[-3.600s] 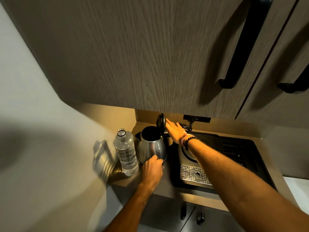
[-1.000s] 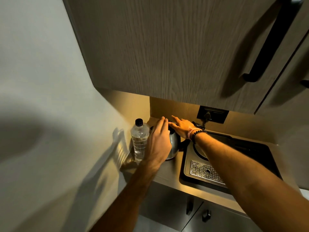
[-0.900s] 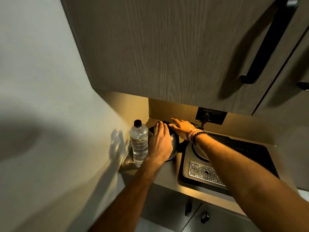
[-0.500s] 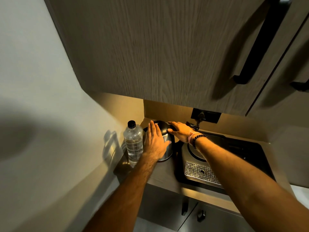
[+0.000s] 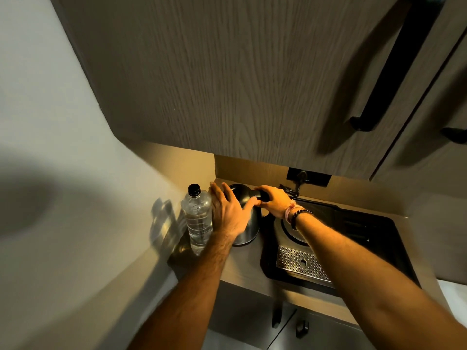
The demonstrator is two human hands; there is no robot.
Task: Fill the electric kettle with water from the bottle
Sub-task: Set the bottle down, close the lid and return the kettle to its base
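Bench edge: the bench [image 5: 242, 263] ends close below the kettle's foot, so a shove toward the viewer could, I judge, carry the kettle over it.
Drip tray: a perforated metal drip tray [image 5: 300, 265] sits in a black unit to the right, near the kettle; any spill looks likely to run that way.
Water bottle: the clear water bottle [image 5: 198, 219] stands upright with its black cap on, just left of the kettle and hard against the wall corner.
Left hand: the left hand [image 5: 228, 213] lies flat, fingers spread, on the kettle's near-left flank, its grip released and grasping nothing; its outer edge seems to touch the bottle, so a sideways slip could topple it.
Electric kettle: the steel electric kettle [image 5: 249, 224] rests on the bench between bottle and black unit, lid apparently down.
Right hand: the right hand [image 5: 274, 202] has its grip clenched around the kettle's black handle at the top; a sharp pull could tip the kettle.
Cord and socket: a dark cord [image 5: 290, 190] runs behind the right hand to a wall socket [image 5: 308, 176], and could snag if the kettle is lifted.
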